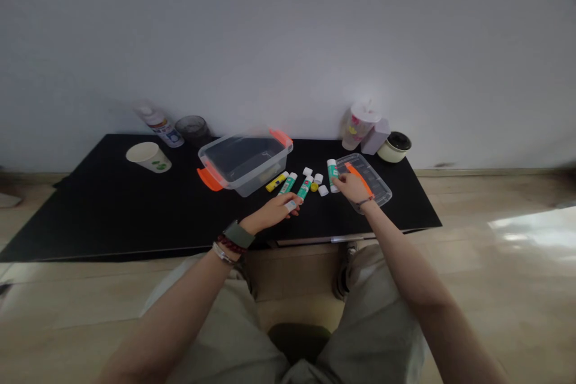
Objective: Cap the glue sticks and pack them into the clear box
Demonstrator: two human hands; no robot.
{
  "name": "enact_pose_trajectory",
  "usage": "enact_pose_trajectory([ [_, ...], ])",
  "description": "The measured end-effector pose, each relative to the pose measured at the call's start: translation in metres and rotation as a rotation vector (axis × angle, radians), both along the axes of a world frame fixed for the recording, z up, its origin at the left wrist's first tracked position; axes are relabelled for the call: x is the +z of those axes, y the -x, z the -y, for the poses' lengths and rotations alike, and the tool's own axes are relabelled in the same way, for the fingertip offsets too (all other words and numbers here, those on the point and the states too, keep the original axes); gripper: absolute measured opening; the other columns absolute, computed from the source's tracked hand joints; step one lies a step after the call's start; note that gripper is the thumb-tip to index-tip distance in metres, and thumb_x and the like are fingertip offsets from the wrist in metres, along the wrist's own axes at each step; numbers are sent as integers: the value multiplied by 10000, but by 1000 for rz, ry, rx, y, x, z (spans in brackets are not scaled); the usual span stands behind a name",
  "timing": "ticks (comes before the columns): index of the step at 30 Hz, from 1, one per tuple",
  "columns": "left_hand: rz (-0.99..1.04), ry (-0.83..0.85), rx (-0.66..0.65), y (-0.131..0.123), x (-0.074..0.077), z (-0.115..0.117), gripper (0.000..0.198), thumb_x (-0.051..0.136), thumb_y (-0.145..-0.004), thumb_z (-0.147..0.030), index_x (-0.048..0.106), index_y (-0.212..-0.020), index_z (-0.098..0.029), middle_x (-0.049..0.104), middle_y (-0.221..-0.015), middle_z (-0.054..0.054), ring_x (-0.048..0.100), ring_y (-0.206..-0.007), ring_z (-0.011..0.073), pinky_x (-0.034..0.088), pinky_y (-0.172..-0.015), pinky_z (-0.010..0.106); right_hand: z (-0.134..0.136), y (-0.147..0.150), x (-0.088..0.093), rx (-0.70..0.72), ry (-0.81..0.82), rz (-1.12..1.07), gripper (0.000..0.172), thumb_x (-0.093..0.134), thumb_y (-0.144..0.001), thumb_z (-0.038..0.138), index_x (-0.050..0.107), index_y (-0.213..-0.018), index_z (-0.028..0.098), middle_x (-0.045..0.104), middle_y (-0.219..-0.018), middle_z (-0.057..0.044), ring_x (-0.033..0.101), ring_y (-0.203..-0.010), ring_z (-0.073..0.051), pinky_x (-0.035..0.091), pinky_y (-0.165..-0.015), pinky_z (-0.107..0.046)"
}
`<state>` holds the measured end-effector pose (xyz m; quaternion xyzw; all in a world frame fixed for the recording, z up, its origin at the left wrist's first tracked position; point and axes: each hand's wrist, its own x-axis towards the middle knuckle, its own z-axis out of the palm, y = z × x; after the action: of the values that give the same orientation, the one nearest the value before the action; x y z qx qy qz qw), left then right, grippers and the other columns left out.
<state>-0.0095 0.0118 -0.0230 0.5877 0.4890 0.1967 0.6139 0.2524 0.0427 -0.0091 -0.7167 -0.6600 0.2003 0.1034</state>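
My left hand [274, 211] is closed on the lower end of a green glue stick [305, 187] near the table's front edge. A second green glue stick [288, 183] and a yellow glue stick [276, 182] lie just beyond it. My right hand [351, 187] has its fingers closed on another green glue stick [332, 168], beside the clear lid [380, 187] with its orange clip. Between my hands lie several white caps [323, 191] and a yellow cap [314, 187]. The clear bin [252, 179] with orange handles stands behind my left hand.
On the black table [180, 216] stand a paper cup [149, 157], a spray can [161, 126] and a dark cup [193, 130] at the left. A lidded tumbler [357, 127], a pale box [376, 137] and a black-lidded pot [394, 147] stand at the back right, near the wall.
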Motion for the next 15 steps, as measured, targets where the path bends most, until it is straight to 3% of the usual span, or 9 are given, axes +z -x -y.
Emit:
enact_pose_trajectory([
  [4,153,40,120,-6,0,5,580,609,-822,-639,619,-1203,-203,665,-1190,113,660,-1060,250,534,-817,355,28,38,4,273,-82,-325,406,520,-944,499,612,-738,161,592,-651,4,518,-609,-113,343,-578,-234],
  [8,235,55,203,-13,3,9,593,669,-799,-631,622,-1183,-182,687,-1158,120,659,-1075,275,558,-848,386,47,65,8,568,10,-503,349,538,-959,481,635,-850,164,649,-710,1,549,-626,-107,379,-605,-220],
  [10,245,63,242,-14,4,10,560,694,-802,-594,606,-1171,-182,697,-1129,109,683,-1025,255,567,-842,374,43,60,12,538,-9,-440,336,501,-989,461,660,-921,172,688,-775,-17,599,-683,-122,402,-649,-227],
  [13,221,77,278,-14,6,11,506,691,-834,-541,564,-1186,-199,705,-1086,87,711,-952,213,570,-803,335,23,35,13,252,-106,-107,295,495,-1002,416,677,-987,184,715,-868,-55,648,-801,-168,404,-688,-251],
  [15,183,76,265,-13,8,11,480,688,-847,-510,549,-1185,-200,705,-1047,77,719,-904,195,564,-761,303,11,20,7,152,-89,72,234,535,-984,366,668,-1062,190,723,-951,-73,660,-891,-198,408,-707,-260],
])
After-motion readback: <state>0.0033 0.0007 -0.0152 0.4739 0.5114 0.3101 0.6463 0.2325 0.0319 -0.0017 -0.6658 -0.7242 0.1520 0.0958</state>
